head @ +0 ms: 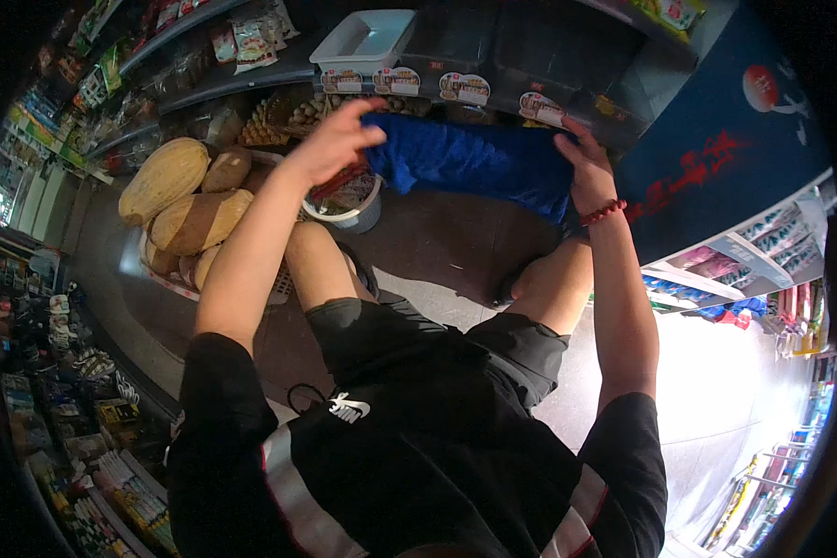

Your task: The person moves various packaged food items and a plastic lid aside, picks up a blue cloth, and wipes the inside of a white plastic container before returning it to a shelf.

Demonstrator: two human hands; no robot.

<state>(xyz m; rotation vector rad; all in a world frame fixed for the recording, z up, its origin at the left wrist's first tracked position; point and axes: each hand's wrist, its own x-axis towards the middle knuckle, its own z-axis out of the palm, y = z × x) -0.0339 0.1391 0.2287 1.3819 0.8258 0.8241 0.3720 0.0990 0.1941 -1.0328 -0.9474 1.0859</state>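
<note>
A blue cloth (471,160) is stretched sideways between my two hands, above the floor and in front of the low shelf. My left hand (338,143) is at its left end, slightly blurred, with the thumb and fingers around the cloth's corner. My right hand (589,164), with a red bead bracelet at the wrist, holds the right end. Below my left hand stands a round light-coloured bucket (352,209) with packaged goods and something red in it. Left of my left arm, large yellowish gourds (199,222) lie in a plastic basket (171,284).
A white plastic tub (364,43) and dark bins (446,42) stand on the shelf ahead, with small round goods (310,115) beneath. A dark blue display panel (711,153) rises at the right. Packed shelves run along the left. My knees are spread over the tiled floor (425,296).
</note>
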